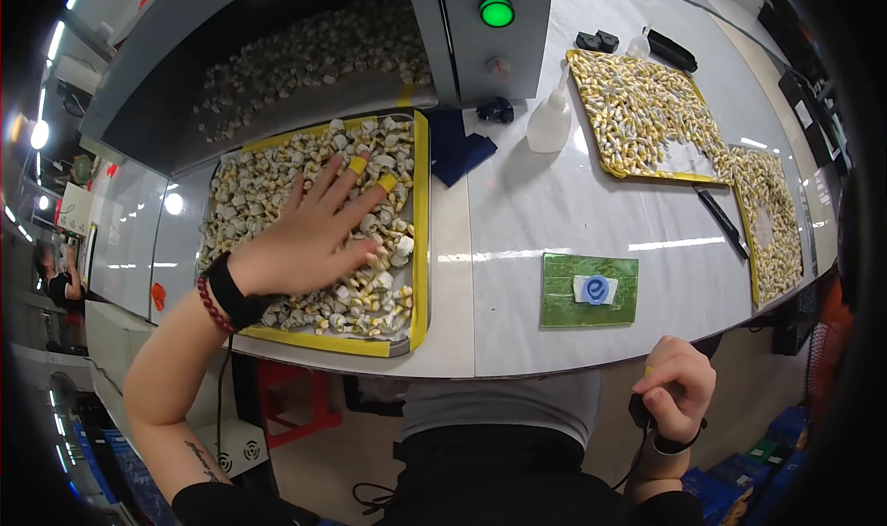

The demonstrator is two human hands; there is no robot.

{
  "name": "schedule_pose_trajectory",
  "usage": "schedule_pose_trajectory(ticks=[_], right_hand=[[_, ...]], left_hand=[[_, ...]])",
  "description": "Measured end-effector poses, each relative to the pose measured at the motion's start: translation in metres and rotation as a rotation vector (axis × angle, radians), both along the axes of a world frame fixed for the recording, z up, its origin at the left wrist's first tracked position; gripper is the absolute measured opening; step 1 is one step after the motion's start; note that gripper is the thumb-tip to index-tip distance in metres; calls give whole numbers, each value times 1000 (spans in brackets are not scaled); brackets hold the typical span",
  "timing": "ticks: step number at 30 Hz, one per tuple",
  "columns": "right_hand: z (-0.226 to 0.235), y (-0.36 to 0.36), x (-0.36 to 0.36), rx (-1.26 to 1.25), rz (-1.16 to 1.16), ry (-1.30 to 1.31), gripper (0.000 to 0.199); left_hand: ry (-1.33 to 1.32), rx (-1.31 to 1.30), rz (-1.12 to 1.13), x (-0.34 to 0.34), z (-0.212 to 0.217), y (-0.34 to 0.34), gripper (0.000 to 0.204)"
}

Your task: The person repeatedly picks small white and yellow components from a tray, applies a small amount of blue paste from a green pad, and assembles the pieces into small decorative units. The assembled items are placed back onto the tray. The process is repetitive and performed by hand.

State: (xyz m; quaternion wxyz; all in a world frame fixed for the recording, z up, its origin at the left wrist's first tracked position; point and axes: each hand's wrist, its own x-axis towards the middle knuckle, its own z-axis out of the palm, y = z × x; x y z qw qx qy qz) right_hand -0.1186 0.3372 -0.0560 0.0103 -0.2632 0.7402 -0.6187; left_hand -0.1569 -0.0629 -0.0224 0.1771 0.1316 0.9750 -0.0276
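My left hand (319,230) lies spread and flat on a heap of small white-and-yellow parts (268,193) in a yellow-edged tray (420,249). Yellow bands wrap two of its fingertips, and it grips nothing. Past the table's front edge at the right, my right hand (679,387) is held low with its fingers curled together. What those fingers hold, if anything, is hidden. Closest to it on the table is a green mat (564,309) bearing a small white piece with a blue round item (595,290).
Behind the tray stands a grey machine (499,64) with a green lit button, more parts inside its opening. A white squeeze bottle (551,124) stands beside dark blue cloth (459,157). Two more trays of parts, one with a yellow rim (637,177), and a black knife-like tool (722,221) lie right.
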Motion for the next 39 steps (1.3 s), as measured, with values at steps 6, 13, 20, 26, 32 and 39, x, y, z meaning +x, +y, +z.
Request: schedule_pose_trajectory(ticks=[6, 13, 20, 26, 32, 39], right_hand=[[0, -2, -1, 6, 33, 5, 11], [3, -2, -1, 47, 31, 3, 10], [-2, -3, -5, 72, 42, 4, 11], [-1, -5, -5, 78, 48, 12, 11], [-2, -4, -6, 104, 50, 26, 12], [-2, -4, -9, 24, 34, 51, 14]], left_hand=[[5, 20, 13, 11, 1, 19, 67], [79, 64, 140, -1, 37, 1, 63], [-184, -124, 144, 18, 22, -38, 72], [-56, 82, 219, 41, 8, -55, 71], [-5, 46, 241, 50, 5, -54, 64], [179, 66, 472, 61, 45, -96, 59]])
